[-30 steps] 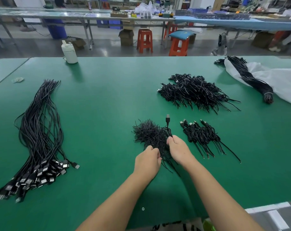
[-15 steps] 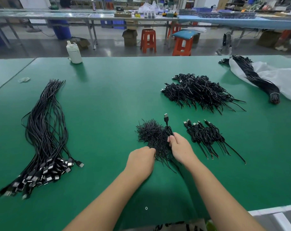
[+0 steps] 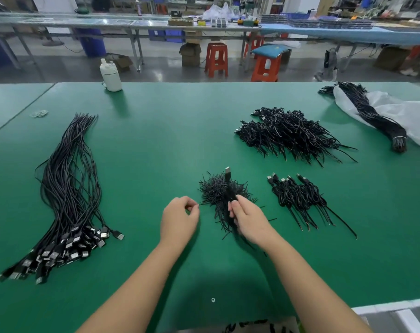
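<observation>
My right hand (image 3: 248, 221) grips a coiled black USB cable (image 3: 228, 186) whose plug points up and away from me, held over a heap of short black twist ties (image 3: 215, 191) on the green table (image 3: 156, 140). My left hand (image 3: 179, 218) is just left of the heap and pinches one thin black tie (image 3: 196, 205) between thumb and fingertips. Right of the heap lie several bundled cables (image 3: 297, 194) in a row.
A long sheaf of loose USB cables (image 3: 69, 188) lies at the left. A big pile of bundled cables (image 3: 290, 133) sits at the back right, beside a white bag (image 3: 408, 114) with a tied cable bunch. A white bottle (image 3: 111, 76) stands at the far edge.
My left hand has drawn back to the left out of the tie heap, pinching a single tie. My right hand keeps hold of the coiled cable.
</observation>
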`<act>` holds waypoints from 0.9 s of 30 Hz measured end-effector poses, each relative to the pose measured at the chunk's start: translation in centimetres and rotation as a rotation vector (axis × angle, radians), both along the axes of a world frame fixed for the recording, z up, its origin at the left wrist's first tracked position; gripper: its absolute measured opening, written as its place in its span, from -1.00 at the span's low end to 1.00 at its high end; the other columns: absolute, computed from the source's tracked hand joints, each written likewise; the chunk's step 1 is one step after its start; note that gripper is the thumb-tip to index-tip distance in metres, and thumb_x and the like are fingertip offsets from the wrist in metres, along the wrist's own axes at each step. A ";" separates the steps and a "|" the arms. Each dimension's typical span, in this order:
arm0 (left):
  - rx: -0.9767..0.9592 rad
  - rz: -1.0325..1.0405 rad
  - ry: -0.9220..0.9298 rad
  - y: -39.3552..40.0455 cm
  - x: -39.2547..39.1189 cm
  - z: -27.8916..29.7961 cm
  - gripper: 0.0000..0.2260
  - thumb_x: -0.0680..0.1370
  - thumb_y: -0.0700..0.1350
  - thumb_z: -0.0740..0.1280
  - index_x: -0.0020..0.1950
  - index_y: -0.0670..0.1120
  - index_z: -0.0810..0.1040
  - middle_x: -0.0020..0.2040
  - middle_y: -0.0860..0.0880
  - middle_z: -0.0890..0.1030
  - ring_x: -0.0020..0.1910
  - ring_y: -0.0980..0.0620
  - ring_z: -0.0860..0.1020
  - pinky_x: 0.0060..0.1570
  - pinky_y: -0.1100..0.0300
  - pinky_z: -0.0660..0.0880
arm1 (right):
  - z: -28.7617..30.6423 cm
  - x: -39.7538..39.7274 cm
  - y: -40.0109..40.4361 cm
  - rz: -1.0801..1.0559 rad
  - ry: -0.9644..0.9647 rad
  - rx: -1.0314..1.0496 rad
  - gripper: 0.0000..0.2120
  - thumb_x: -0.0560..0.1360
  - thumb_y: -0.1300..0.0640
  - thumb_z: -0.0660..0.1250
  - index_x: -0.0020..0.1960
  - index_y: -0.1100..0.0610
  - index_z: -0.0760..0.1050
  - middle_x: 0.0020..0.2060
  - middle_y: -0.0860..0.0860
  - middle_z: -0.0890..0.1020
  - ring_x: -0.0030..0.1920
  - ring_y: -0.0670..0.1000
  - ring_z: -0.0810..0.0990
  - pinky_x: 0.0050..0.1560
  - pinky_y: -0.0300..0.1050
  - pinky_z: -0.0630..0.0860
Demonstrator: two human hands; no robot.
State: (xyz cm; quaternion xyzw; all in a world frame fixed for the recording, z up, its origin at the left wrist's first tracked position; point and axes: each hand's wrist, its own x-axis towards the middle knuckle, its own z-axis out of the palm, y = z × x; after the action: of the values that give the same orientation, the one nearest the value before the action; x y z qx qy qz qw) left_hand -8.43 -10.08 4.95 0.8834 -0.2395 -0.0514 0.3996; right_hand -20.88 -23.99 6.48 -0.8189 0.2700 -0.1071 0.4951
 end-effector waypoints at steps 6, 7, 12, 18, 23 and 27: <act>-0.275 -0.093 0.299 -1.0 -1.8 0.9 -0.88 0.49 -0.17 0.44 -0.25 -0.01 0.62 -0.48 0.20 0.52 -0.48 0.23 0.38 -0.41 0.38 0.31 | 0.2 0.8 1.9 0.124 0.026 -0.017 -0.75 0.69 0.09 0.08 -0.13 0.00 0.42 -0.28 0.03 0.51 -0.27 -0.03 0.44 -0.16 -0.02 0.43; -0.268 -0.103 0.289 -1.0 -2.0 0.8 -0.87 0.49 -0.17 0.43 -0.25 0.00 0.61 -0.50 0.21 0.50 -0.49 0.22 0.35 -0.42 0.38 0.30 | 0.0 0.8 2.1 0.119 0.044 -0.050 -0.76 0.69 0.09 0.08 -0.12 0.02 0.41 -0.23 0.04 0.52 -0.21 -0.03 0.44 -0.07 0.00 0.41; -0.188 -0.168 0.161 -0.3 -2.6 0.9 -0.85 0.51 -0.15 0.42 -0.23 0.06 0.60 -0.44 0.20 0.50 -0.44 0.22 0.38 -0.35 0.34 0.34 | -0.1 1.1 2.6 0.007 -0.033 0.111 -0.78 0.69 0.13 0.08 0.05 0.11 0.49 -0.30 -0.12 0.48 -0.30 -0.14 0.42 -0.20 -0.17 0.38; 0.092 -0.446 -0.822 0.6 -2.3 2.7 -0.95 0.46 -0.22 0.35 -0.17 -0.12 0.60 -0.19 -0.08 0.56 -0.18 -0.11 0.55 -0.23 0.02 0.55 | 0.3 1.1 3.1 -0.042 -0.052 0.377 -0.74 0.68 0.12 0.10 -0.18 0.07 0.32 -0.39 -0.04 0.35 -0.46 -0.06 0.26 -0.46 -0.14 0.23; 0.099 -0.757 -0.984 0.4 -1.0 4.6 -0.76 0.44 -0.29 0.15 -0.11 -0.17 0.61 0.02 -0.12 0.64 0.18 -0.12 0.61 0.22 0.00 0.52 | 0.7 1.0 2.9 0.090 0.000 0.524 -0.80 0.70 0.09 0.06 -0.05 0.10 0.36 -0.40 -0.04 0.29 -0.46 -0.08 0.19 -0.48 -0.18 0.22; 0.170 -0.660 -0.703 0.3 -0.6 4.6 -0.91 0.46 -0.28 0.31 -0.12 -0.11 0.54 -0.17 -0.02 0.61 -0.15 -0.10 0.58 -0.10 0.03 0.50 | 0.6 1.2 2.9 0.107 0.013 0.520 -0.77 0.69 0.14 0.06 -0.09 0.12 0.40 -0.38 -0.02 0.32 -0.44 -0.06 0.22 -0.46 -0.16 0.24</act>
State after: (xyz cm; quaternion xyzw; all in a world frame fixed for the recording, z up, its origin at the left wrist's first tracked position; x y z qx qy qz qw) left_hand -9.03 -9.77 9.51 0.7536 -0.6221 0.1068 0.1836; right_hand -19.69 -21.05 7.07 -0.6778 0.2478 -0.0024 0.6922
